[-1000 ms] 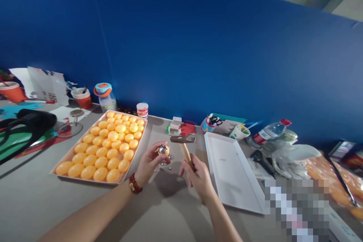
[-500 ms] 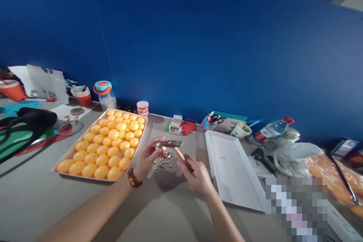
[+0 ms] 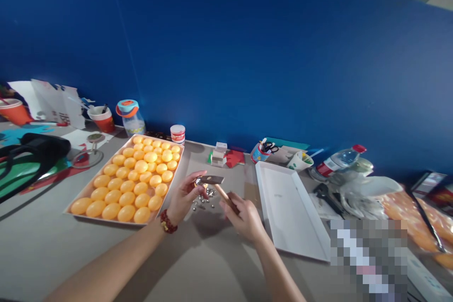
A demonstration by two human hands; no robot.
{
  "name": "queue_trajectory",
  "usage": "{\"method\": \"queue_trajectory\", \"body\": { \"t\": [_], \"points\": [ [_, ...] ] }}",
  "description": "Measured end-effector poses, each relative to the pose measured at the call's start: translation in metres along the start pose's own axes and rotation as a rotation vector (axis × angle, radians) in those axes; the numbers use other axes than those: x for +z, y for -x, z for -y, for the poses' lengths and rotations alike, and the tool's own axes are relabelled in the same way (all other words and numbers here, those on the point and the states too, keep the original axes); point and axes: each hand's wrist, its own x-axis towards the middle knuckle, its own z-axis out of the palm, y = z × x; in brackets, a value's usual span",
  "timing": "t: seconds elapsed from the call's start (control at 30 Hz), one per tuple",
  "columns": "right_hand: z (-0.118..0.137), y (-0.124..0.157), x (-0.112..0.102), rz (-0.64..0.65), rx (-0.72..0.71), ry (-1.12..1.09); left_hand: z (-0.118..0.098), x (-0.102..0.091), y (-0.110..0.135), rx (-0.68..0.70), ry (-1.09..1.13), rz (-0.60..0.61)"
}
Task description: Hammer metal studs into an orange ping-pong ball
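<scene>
My left hand (image 3: 184,197) pinches an orange ball (image 3: 200,184) with a shiny metal piece on top, held just above the grey table. My right hand (image 3: 244,217) grips the wooden handle of a small hammer (image 3: 216,184); its metal head rests on the shiny piece. Several small silver studs (image 3: 206,199) lie on the table under the hands. A beaded bracelet (image 3: 166,222) is on my left wrist.
A tray (image 3: 76,211) of several orange balls lies to the left. An empty white tray (image 3: 293,207) lies to the right. Cups, a jar (image 3: 177,133), a water bottle (image 3: 338,161), scissors and papers line the blue wall. A black bag (image 3: 31,151) sits far left.
The hammer head came down from a raised position beyond the ball onto the shiny piece on the ball. My left hand kept its hold.
</scene>
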Motion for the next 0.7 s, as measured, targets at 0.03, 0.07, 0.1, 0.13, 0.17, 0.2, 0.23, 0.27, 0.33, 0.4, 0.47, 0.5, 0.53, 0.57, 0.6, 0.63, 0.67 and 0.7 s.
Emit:
{"method": "queue_trajectory", "body": {
  "t": [0.03, 0.07, 0.1, 0.13, 0.17, 0.2, 0.23, 0.27, 0.33, 0.4, 0.47, 0.5, 0.53, 0.57, 0.6, 0.63, 0.67, 0.7],
  "points": [
    [0.000, 0.000, 0.000, -0.007, 0.000, -0.008, 0.000, 0.000, 0.000, 0.001, 0.013, 0.004],
    [-0.001, 0.000, 0.001, -0.020, -0.001, -0.023, 0.001, 0.001, 0.000, 0.003, 0.033, 0.010],
    [-0.002, 0.000, 0.002, -0.041, -0.001, -0.042, 0.001, 0.001, 0.000, 0.004, 0.060, 0.019],
    [-0.003, 0.000, 0.004, -0.070, 0.001, -0.066, 0.001, 0.002, 0.001, -0.001, 0.094, 0.034],
    [-0.004, 0.000, 0.007, -0.104, 0.007, -0.093, 0.001, 0.004, 0.002, -0.015, 0.130, 0.058],
    [-0.005, 0.000, 0.010, -0.142, 0.016, -0.126, 0.001, 0.006, 0.003, -0.038, 0.163, 0.091],
    [-0.006, 0.000, 0.013, -0.181, 0.026, -0.161, 0.000, 0.008, 0.004, -0.066, 0.190, 0.129],
    [-0.007, 0.000, 0.016, -0.215, 0.034, -0.200, -0.001, 0.010, 0.006, -0.093, 0.210, 0.167],
    [-0.007, 0.000, 0.021, -0.258, 0.039, -0.274, -0.002, 0.015, 0.011, -0.132, 0.236, 0.228],
    [-0.007, 0.000, 0.024, -0.270, 0.036, -0.322, -0.003, 0.018, 0.014, -0.148, 0.253, 0.255],
    [-0.008, 0.001, 0.026, -0.268, 0.034, -0.334, -0.004, 0.020, 0.017, -0.155, 0.259, 0.266],
    [-0.008, 0.001, 0.026, -0.271, 0.032, -0.329, -0.004, 0.020, 0.018, -0.156, 0.257, 0.269],
    [-0.008, 0.001, 0.027, -0.273, 0.028, -0.320, -0.004, 0.020, 0.018, -0.157, 0.254, 0.270],
    [-0.008, 0.001, 0.027, -0.273, 0.020, -0.309, -0.003, 0.020, 0.018, -0.156, 0.252, 0.269],
    [-0.008, 0.002, 0.027, -0.271, 0.010, -0.299, -0.003, 0.020, 0.019, -0.152, 0.253, 0.267],
    [-0.008, 0.002, 0.027, -0.270, 0.001, -0.290, -0.003, 0.020, 0.019, -0.148, 0.255, 0.263],
    [-0.007, 0.002, 0.027, -0.268, -0.006, -0.284, -0.003, 0.020, 0.019, -0.143, 0.257, 0.259],
    [-0.007, 0.002, 0.027, -0.268, -0.011, -0.284, -0.002, 0.020, 0.019, -0.137, 0.261, 0.257]
  ]
}}
